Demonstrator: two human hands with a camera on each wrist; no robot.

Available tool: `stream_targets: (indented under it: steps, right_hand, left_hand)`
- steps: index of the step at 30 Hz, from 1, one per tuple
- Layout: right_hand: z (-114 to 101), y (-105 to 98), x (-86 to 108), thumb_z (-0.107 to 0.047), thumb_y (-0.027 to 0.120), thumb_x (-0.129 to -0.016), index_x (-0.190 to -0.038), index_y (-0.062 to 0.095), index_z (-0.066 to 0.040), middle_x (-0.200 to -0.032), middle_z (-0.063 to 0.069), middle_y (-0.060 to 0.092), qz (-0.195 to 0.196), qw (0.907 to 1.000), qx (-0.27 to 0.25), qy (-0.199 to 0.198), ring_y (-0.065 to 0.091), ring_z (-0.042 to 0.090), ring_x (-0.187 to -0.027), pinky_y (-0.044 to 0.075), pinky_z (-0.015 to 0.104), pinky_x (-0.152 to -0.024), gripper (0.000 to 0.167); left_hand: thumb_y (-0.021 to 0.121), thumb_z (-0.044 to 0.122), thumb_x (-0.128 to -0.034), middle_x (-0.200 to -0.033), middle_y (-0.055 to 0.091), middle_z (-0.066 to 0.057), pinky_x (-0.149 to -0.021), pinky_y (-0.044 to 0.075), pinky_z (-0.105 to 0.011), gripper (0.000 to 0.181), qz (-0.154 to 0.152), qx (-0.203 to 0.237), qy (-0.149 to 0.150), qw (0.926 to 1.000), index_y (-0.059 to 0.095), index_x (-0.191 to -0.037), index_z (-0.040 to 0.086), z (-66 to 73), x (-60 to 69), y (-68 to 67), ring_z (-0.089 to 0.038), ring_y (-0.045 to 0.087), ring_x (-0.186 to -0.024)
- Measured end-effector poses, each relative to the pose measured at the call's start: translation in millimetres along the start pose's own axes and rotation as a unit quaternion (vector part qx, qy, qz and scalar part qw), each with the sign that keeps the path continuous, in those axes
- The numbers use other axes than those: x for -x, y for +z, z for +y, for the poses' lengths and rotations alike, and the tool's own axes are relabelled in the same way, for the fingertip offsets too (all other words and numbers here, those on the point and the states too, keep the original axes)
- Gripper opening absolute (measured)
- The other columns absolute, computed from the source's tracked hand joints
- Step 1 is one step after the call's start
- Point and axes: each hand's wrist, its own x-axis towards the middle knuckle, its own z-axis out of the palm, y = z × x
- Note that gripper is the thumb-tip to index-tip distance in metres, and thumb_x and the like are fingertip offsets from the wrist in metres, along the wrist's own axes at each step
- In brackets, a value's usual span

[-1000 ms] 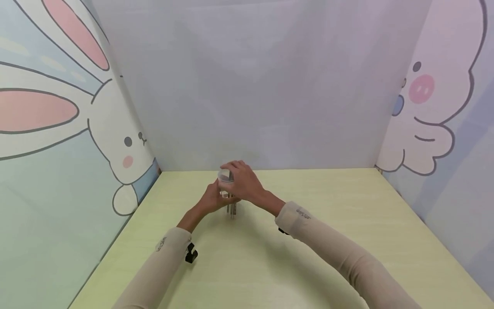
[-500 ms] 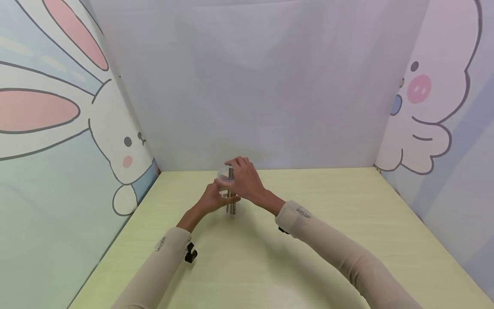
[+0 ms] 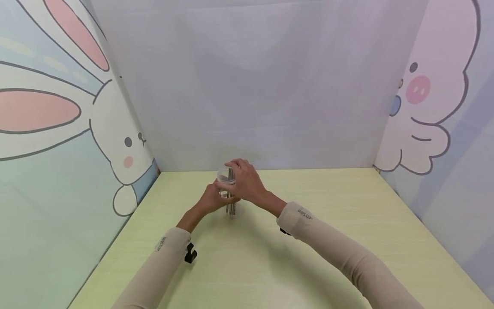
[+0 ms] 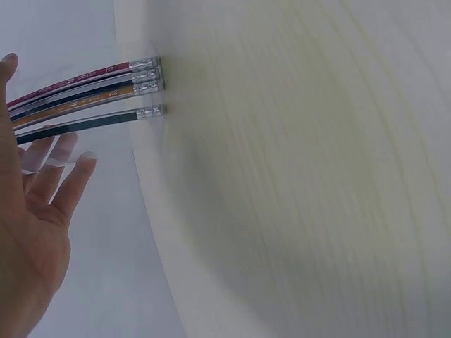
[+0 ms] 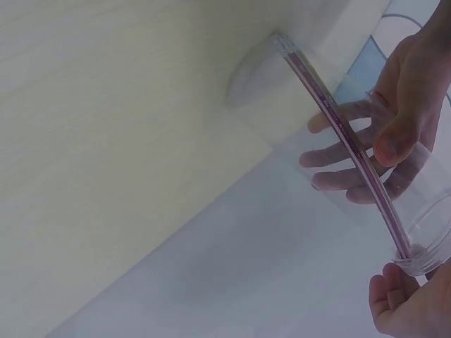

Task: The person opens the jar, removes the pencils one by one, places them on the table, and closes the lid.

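Note:
A tall clear plastic jar (image 3: 226,177) stands on the table near the back wall. Inside it are several pencils (image 4: 76,86) with metal ends at the bottom, in red, orange and dark colours. My left hand (image 3: 210,199) grips the jar's side, thumb and fingers around it. Above it, my right hand (image 3: 248,183) holds the jar's round top edge, thumb in front and fingers over the far side. The right wrist view shows the ringed rim (image 5: 425,262) by the right hand's curled fingers (image 5: 394,285). Whether a separate lid sits there I cannot tell.
The pale wooden table (image 3: 247,266) ends at a grey back wall (image 3: 262,94). Side panels carry a cartoon rabbit (image 3: 119,146) and another pale figure (image 3: 428,103). A black clip (image 3: 191,253) sits beside the left sleeve.
My right hand's fingers have shifted at the jar's top, rising slightly, then lowering again, with the thumb a little further left. The left hand and the jar have stayed in place.

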Motion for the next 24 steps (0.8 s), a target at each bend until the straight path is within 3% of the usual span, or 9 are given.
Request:
stream_targets:
  steps: [4,9,16,24]
  right_hand:
    - [1.1,0.5,0.8,-0.048,0.078,-0.091,-0.136,0.065,-0.008,-0.131,0.009,0.063,-0.005,1.0000,-0.002,0.000,0.059,0.027,-0.117,0.052,0.045,-0.092,0.062]
    - [0.9,0.6,1.8,-0.044,0.074,-0.095,-0.142,0.061,-0.011,-0.143,0.008,0.059,-0.019,0.9996,-0.022,-0.008,0.058,0.027,-0.127,0.050,0.049,-0.100,0.059]
    - [1.5,0.6,0.0,-0.051,0.074,-0.093,-0.143,0.059,-0.010,-0.135,0.010,0.061,-0.018,0.9998,-0.006,0.007,0.057,0.026,-0.120,0.053,0.044,-0.093,0.066]
    - [3.6,-3.0,-0.6,-0.044,0.074,-0.096,-0.143,0.059,-0.009,-0.138,0.009,0.060,-0.029,0.9992,-0.012,-0.023,0.056,0.027,-0.124,0.052,0.043,-0.098,0.061]
  left_hand:
    - [0.089,0.032,-0.0844,-0.133,0.063,-0.008,-0.093,0.057,-0.051,0.075,-0.003,-0.004,-0.014,0.9999,0.048,-0.144,0.011,-0.9,0.0,1.0,-0.028,0.064,-0.121]
    - [0.089,0.032,-0.0850,-0.136,0.062,-0.010,-0.093,0.057,-0.053,0.084,-0.006,0.000,-0.020,0.9998,0.040,-0.150,0.008,-1.2,0.6,1.4,-0.030,0.063,-0.123]
    - [0.089,0.030,-0.0851,-0.136,0.061,-0.011,-0.094,0.057,-0.052,0.081,-0.007,0.000,-0.012,0.9999,0.043,-0.148,0.009,-0.8,-0.4,0.0,-0.031,0.064,-0.123]
    - [0.089,0.031,-0.0848,-0.132,0.063,-0.008,-0.094,0.057,-0.052,0.076,-0.007,0.001,-0.023,0.9997,0.046,-0.143,0.010,0.3,-0.2,0.0,-0.029,0.064,-0.121]
